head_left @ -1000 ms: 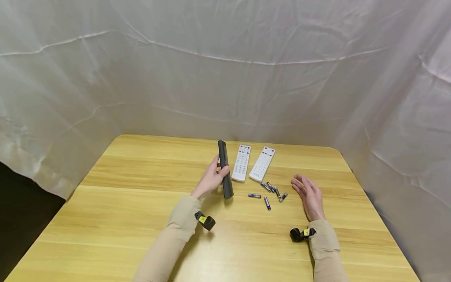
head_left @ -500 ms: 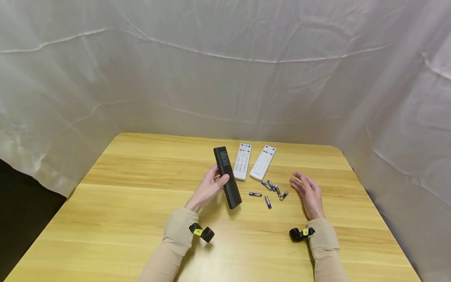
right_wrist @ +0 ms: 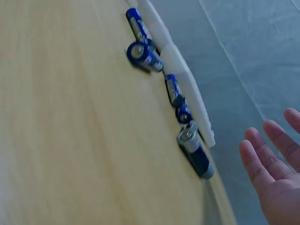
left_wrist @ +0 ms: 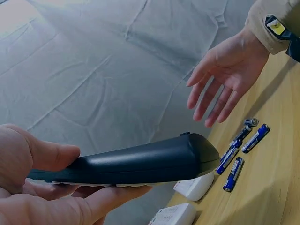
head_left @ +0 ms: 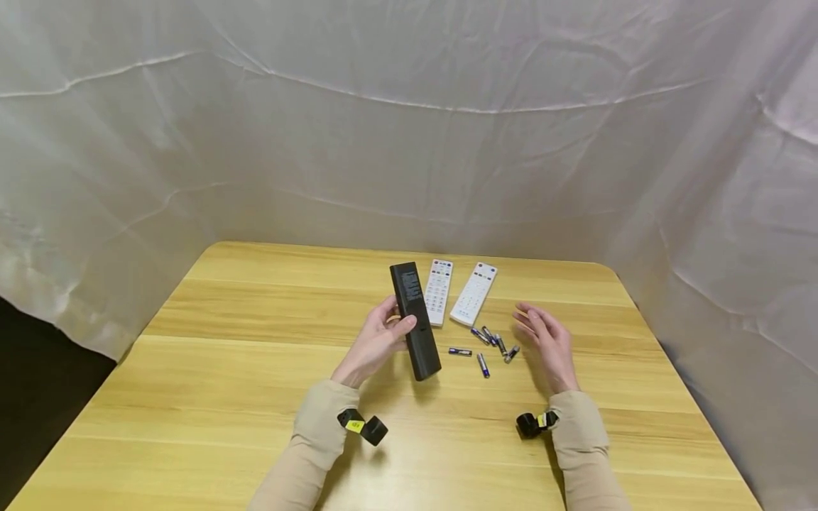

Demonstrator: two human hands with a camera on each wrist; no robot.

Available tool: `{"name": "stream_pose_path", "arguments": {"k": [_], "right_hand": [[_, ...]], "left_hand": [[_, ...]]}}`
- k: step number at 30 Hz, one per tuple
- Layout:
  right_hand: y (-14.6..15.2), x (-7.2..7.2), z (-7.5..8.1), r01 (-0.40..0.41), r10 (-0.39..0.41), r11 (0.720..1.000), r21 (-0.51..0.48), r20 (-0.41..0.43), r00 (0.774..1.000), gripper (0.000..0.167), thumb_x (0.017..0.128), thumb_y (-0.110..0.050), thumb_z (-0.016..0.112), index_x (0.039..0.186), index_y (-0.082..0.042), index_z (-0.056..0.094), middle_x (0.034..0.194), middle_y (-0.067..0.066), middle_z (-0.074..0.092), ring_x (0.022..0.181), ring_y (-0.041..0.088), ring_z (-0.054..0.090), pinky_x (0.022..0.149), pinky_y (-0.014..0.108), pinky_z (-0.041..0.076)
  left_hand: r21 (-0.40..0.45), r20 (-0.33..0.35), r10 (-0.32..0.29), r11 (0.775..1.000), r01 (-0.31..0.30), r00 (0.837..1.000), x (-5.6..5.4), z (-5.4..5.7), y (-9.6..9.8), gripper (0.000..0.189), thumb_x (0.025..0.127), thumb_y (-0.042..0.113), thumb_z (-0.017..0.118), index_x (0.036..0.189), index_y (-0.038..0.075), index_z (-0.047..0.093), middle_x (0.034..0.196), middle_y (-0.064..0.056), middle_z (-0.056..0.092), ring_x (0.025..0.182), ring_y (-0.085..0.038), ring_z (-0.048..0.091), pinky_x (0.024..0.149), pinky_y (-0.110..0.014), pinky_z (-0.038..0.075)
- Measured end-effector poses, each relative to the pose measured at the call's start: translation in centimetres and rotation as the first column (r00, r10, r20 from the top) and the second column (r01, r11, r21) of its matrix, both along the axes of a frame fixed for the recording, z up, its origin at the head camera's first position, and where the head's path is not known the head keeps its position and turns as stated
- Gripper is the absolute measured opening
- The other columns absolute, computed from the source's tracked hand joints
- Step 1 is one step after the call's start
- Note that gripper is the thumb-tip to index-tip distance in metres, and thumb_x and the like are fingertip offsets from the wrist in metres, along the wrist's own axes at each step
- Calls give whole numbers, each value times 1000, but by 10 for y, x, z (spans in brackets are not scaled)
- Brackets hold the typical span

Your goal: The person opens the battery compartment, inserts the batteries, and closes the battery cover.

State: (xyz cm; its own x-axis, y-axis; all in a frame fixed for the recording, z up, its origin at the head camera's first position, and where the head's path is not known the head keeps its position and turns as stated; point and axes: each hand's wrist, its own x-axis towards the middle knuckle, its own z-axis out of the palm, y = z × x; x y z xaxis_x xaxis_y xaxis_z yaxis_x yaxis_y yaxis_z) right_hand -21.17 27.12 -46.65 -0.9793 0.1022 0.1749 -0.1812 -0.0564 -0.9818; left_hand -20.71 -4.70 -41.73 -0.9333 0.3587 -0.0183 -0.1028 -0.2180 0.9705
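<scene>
My left hand (head_left: 377,339) grips a black remote control (head_left: 418,333) above the table, thumb on its back and fingers underneath. The back, with printed text near the far end, faces up in the head view. In the left wrist view the remote (left_wrist: 136,161) appears side-on, its button side downward. My right hand (head_left: 551,345) hovers to the right of several blue-and-silver batteries (head_left: 492,339), holding nothing. Its fingers are relaxed and apart in the left wrist view, palm of the hand (left_wrist: 236,63) showing. One battery (head_left: 460,351) lies nearest the black remote.
Two white remotes lie buttons up behind the batteries: one (head_left: 439,291) partly covered by the black remote, the other (head_left: 473,294) to its right. The wooden table (head_left: 224,369) has pale fabric (head_left: 409,142) hanging around its back and sides.
The black remote has turned in my left hand from edge-on to back side up, its near end swinging right. My right hand has moved slightly left, towards the batteries.
</scene>
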Motion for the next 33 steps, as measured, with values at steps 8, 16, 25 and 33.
{"name": "stream_pose_path", "arguments": {"k": [8,16,25,33], "right_hand": [[-6,0,5,-45,48,998,54,-61,997,52,107,-25,49,138,18,45,124,-14,69,119,10,65,105,24,55],[-17,2,15,-81,92,991,108,-96,991,49,107,-23,50,136,16,49,127,-7,69,120,12,66,105,25,56],[-32,7,26,-91,121,955,283,-88,989,40,107,-19,49,136,9,54,123,-12,71,114,0,65,100,14,53],[-50,14,39,-138,179,893,428,-57,982,38,104,-15,54,137,5,55,140,29,57,126,22,61,101,6,46]], "left_hand": [[0,30,110,994,-110,993,0,2,1,45,102,-1,47,146,-6,38,127,-20,48,105,-21,63,99,-48,60],[-65,-7,232,971,-232,973,-1,5,-2,37,99,2,57,135,-8,54,116,-18,58,88,-11,67,90,-35,64],[-60,4,272,961,-271,962,1,9,-5,38,94,3,66,130,-8,59,117,-28,68,83,-16,73,84,-38,66],[-21,-2,263,964,-263,965,2,11,-6,39,92,2,68,129,-8,59,119,-32,68,85,-18,76,81,-38,66]]}}
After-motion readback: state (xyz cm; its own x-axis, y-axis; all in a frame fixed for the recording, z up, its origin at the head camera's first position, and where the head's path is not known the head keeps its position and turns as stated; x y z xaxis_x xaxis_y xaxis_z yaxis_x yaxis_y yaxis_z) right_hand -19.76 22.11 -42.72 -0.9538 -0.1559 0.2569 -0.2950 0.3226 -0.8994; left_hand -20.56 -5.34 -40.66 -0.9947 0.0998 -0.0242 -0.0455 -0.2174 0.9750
